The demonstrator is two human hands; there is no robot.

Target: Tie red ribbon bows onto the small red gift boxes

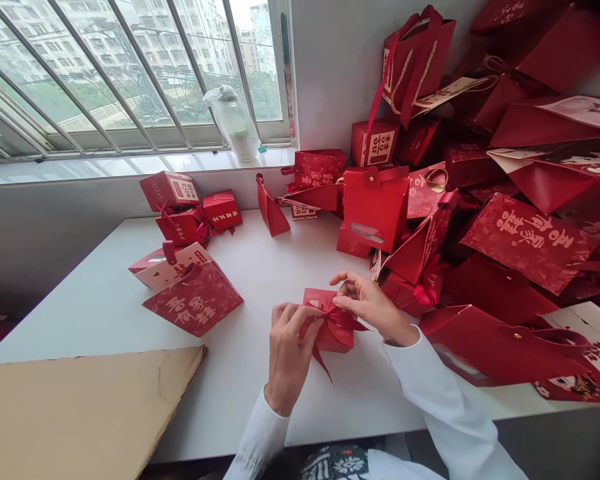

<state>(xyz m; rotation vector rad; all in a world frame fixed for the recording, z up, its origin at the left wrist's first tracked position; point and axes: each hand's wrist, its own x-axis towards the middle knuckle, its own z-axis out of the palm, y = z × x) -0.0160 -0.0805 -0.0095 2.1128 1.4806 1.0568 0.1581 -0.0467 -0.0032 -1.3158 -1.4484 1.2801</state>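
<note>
A small red box sits on the white table, with a dark red ribbon tied in a bow across its top and loose tails hanging over its sides. At the box's left, my left hand pinches the bow's left part between thumb and fingers. From the right, my right hand has its thumb and index finger closed on the ribbon near the knot, its other fingers curled. The exact grip is partly hidden by the fingers.
Red gift boxes and bags are heaped along the right. Smaller red boxes and a folded red bag stand at the left. A cardboard piece covers the near left corner. A wrapped cup rests on the windowsill.
</note>
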